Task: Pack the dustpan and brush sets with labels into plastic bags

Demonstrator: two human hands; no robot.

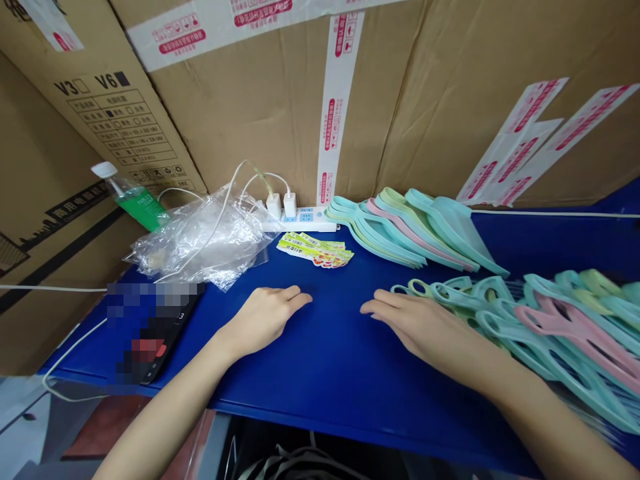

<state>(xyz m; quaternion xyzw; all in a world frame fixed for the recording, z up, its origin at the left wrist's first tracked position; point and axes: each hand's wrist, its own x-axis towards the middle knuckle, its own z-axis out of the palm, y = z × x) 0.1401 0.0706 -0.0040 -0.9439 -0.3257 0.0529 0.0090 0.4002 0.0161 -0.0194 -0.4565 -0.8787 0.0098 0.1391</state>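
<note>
My left hand (265, 319) is held over the blue tabletop (320, 373), its fingers loosely bent and holding nothing. Across from it, my right hand (420, 330) has its fingers loosely stretched toward the left, also without anything in them. Close beside the right hand lies a pile of pastel hand brushes (555, 327) in mint, pink and pale green, some partly hidden by that hand and forearm. Behind it, nested mint, pink and green dustpans (425, 227) lean together. A small bunch of yellow-green printed labels (315, 249) lies beyond both hands.
Crumpled clear plastic bags (200, 233) lie at the back left, beside a bottle of green liquid (135, 200). A white power strip (310, 219) holds two chargers. On the left is a partly blurred phone (170, 327). Cardboard boxes (270, 107) wall off the back.
</note>
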